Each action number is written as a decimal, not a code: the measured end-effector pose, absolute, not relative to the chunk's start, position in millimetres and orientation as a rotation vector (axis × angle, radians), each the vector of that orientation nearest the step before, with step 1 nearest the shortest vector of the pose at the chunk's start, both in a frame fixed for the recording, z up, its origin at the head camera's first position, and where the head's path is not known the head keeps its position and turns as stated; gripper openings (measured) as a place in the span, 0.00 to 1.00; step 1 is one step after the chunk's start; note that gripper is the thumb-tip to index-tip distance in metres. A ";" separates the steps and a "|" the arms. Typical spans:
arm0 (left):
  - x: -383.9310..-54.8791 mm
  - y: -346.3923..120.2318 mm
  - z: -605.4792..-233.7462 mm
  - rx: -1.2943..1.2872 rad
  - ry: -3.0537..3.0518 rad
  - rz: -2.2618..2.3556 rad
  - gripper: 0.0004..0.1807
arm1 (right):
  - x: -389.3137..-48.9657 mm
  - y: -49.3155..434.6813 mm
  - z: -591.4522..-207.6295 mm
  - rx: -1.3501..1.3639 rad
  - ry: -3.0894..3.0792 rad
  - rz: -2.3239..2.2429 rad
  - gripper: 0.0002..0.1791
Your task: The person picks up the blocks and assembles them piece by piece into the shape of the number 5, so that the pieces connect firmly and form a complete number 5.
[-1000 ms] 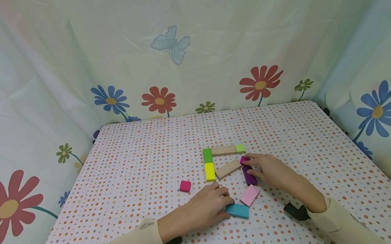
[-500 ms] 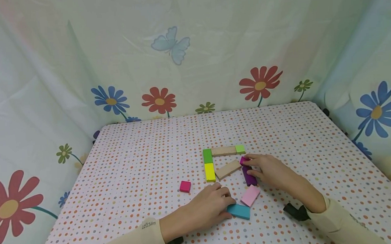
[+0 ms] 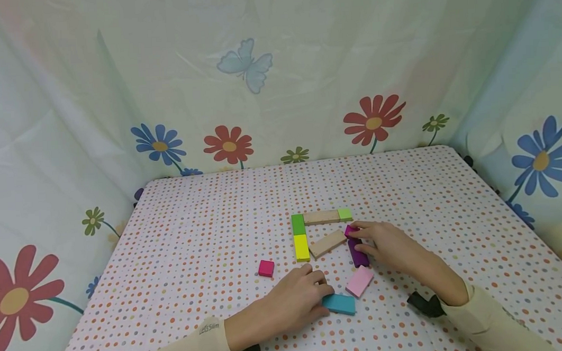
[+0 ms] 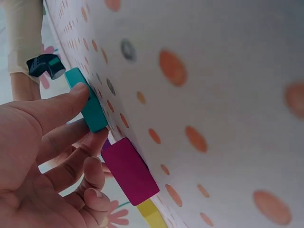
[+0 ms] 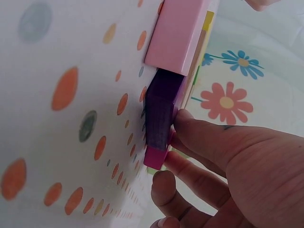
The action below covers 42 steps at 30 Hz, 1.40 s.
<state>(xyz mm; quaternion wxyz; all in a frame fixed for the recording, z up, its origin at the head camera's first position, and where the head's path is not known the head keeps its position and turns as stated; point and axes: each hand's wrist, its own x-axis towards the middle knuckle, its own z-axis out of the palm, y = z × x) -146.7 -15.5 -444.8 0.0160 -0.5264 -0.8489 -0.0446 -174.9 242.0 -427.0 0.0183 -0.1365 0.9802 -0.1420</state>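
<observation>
My left hand (image 3: pixel 294 301) pinches one end of a teal block (image 3: pixel 341 304) lying on the dotted tablecloth. In the left wrist view its thumb (image 4: pixel 78 93) presses the block's face, with fingers behind. A pink block (image 3: pixel 359 281) lies just beyond the teal one. My right hand (image 3: pixel 392 246) touches two blocks: the thumb (image 5: pixel 187 121) rests against a dark purple block (image 5: pixel 164 107), and the index finger reaches a small magenta block (image 5: pixel 155 157) at its far end. A plain wooden block (image 3: pixel 328 244) slants toward the magenta block, its other end near a yellow block (image 3: pixel 302 247).
A green block (image 3: pixel 298 224) continues the yellow one backward. From it another wooden block (image 3: pixel 321 217) runs right to a small light-green block (image 3: pixel 345 214). A hot-pink block (image 3: pixel 266 268) lies alone at the left. Flowered curtains (image 3: pixel 276 91) surround the table.
My left hand and the teal block shifted slightly right, then back left, a little away from the pink block, which was nudged right. My right hand stays in place.
</observation>
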 end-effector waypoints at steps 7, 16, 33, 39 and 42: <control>-147.7 -13.4 -445.0 -1.627 -2.646 -0.146 0.20 | -175.5 242.0 -427.7 -0.435 3.036 -0.440 0.22; -147.7 -10.7 -443.3 -1.635 -2.647 -0.145 0.21 | -174.6 243.4 -428.2 -0.447 3.060 -0.447 0.21; -160.6 -61.4 -430.9 -1.449 -2.892 -0.763 0.21 | -175.5 242.0 -428.0 -0.439 3.055 -0.437 0.21; -164.3 -78.0 -436.0 -1.447 -2.922 -0.825 0.20 | -174.6 240.9 -426.2 -0.427 3.049 -0.441 0.21; -164.0 -83.1 -438.0 -1.451 -2.966 -0.840 0.20 | -174.0 240.8 -426.3 -0.434 3.053 -0.440 0.21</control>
